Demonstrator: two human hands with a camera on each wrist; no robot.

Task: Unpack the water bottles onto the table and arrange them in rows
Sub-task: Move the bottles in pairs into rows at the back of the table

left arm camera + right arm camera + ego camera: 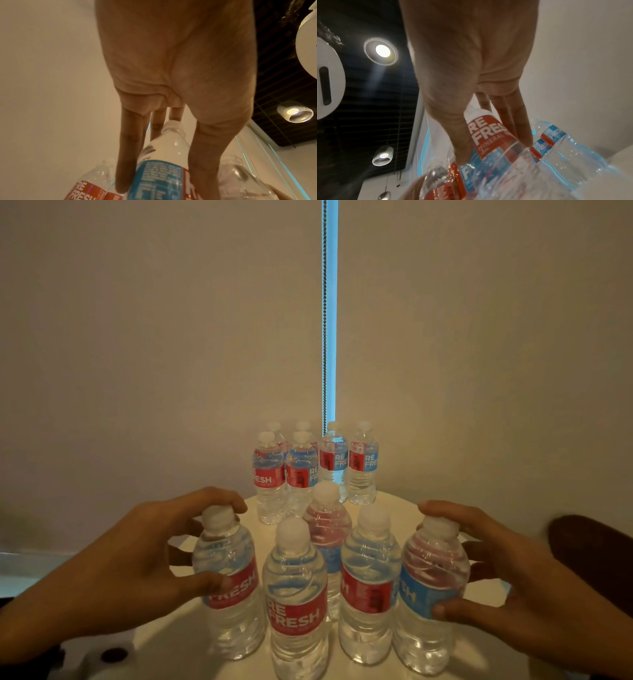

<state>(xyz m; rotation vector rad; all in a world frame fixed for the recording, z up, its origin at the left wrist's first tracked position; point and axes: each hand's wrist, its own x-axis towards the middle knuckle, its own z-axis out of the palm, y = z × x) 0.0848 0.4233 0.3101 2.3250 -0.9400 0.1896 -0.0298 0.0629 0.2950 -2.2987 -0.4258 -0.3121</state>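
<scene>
Water bottles upright on the round table (479, 529): left hand (144, 546) grips leftmost front bottle (227, 587), right hand (496, 570) grips rightmost (430, 594), both at near edge, two between them.

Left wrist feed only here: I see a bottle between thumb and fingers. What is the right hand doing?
Observer: The right hand grips the rightmost front bottle, thumb on its blue label.
Operator: How many are in that front row?
Observer: Four, upright on the pale table; the left hand holds the leftmost bottle.
Operator: Anything behind them?
Observer: One lone bottle just behind the row, then a cluster of six near the wall.
</scene>
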